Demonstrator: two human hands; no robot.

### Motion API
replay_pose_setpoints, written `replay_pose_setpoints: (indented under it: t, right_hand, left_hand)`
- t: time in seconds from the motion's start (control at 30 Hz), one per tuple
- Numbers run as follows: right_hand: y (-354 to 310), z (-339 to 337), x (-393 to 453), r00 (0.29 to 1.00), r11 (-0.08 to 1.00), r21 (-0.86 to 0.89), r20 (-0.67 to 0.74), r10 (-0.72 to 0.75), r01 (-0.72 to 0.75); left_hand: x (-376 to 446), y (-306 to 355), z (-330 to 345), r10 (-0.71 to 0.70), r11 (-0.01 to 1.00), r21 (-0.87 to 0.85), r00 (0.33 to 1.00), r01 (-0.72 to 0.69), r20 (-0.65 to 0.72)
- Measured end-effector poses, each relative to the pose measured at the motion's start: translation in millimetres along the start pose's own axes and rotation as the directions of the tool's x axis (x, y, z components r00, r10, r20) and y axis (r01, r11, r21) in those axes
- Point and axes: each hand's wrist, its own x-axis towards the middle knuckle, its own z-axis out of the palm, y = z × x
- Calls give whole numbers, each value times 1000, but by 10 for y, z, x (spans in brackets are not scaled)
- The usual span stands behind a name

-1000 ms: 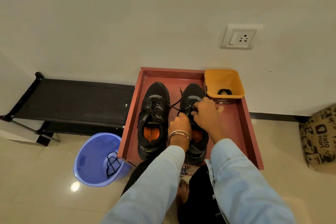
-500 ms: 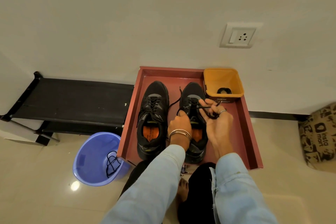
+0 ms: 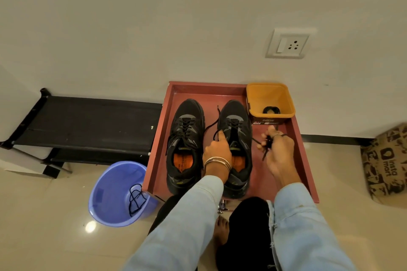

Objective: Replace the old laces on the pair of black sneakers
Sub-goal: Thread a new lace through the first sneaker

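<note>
Fingers of the right hand (image 3: 278, 149) curl round a bunched length of black lace (image 3: 266, 145), pinching it above the bare red floor of the tray (image 3: 295, 138), just beside the right sneaker (image 3: 236, 121). The lace runs taut from that fist to the shoe's eyelets. The left hand (image 3: 217, 149) rests on the same shoe's inner side, forefinger stretched along the tongue, the other fingers loosely bent over the collar; a free lace end loops up between the two shoes. The left sneaker (image 3: 186, 130) stands just beside it, fully laced, its orange insole showing. Both shoes are black and point at the wall. A yellow tub (image 3: 270, 99) fills the tray's far right corner, near the right hand. Beyond the tray's left edge stand a blue bucket (image 3: 110, 196) holding a loose black lace and a low black rack (image 3: 88, 121).
</note>
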Motion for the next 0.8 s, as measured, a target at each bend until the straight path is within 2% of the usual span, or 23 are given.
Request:
replay_pose_setpoints:
  t: [0.07,0.13,0.23,0.33,0.4,0.43,0.47,0.53,0.57,0.63,0.7,0.73,0.8]
  right_hand:
    - [-11,-139,45,998,928,-367,11,-68,67]
    - [-49,-300,51,994,778,-621,108,-28,89]
    - [-207,-489,20,953,517,-841,270,138,163]
    - [-410,-556,71,929,294,-929,295,222,224]
    - [-510,-521,78,968,61,-975,221,120,215]
    - [-537,-471,61,980,-59,-978,200,-12,198]
    - [-545,-402,24,964,-117,-974,211,-164,193]
    - [-513,-201,-83,883,-88,-950,311,-352,300]
    - [-463,-88,-134,859,-62,-927,366,-359,369]
    - [-335,115,-220,878,35,-900,414,-240,434]
    - [-154,218,-228,906,122,-898,414,-94,423]
    - [-57,248,-208,911,99,-906,410,-43,412]
    - [95,261,-164,924,-29,-924,382,-19,382]
  left_hand:
    - [3,8,13,-1,1000,-8,1000,1,2]
    - [-4,19,-3,0,1000,-19,1000,0,-8]
    - [-34,6,-45,22,1000,-14,999,-23,-30]
    - [-71,-14,-92,51,999,-12,990,-53,-135]
    - [-64,-8,-132,121,991,-27,958,-133,-258]
    - [-33,12,-150,181,980,-21,934,-197,-309]
    - [16,34,-167,244,964,-21,908,-267,-340]
    - [143,93,-215,321,934,-42,884,-355,-339]
    - [217,121,-239,343,929,-28,886,-370,-312]
    - [347,176,-258,377,926,73,899,-371,-220]
    - [410,223,-237,385,918,168,910,-359,-155]
    - [420,239,-224,381,917,195,911,-349,-159]
    - [427,258,-188,376,915,232,906,-330,-193]
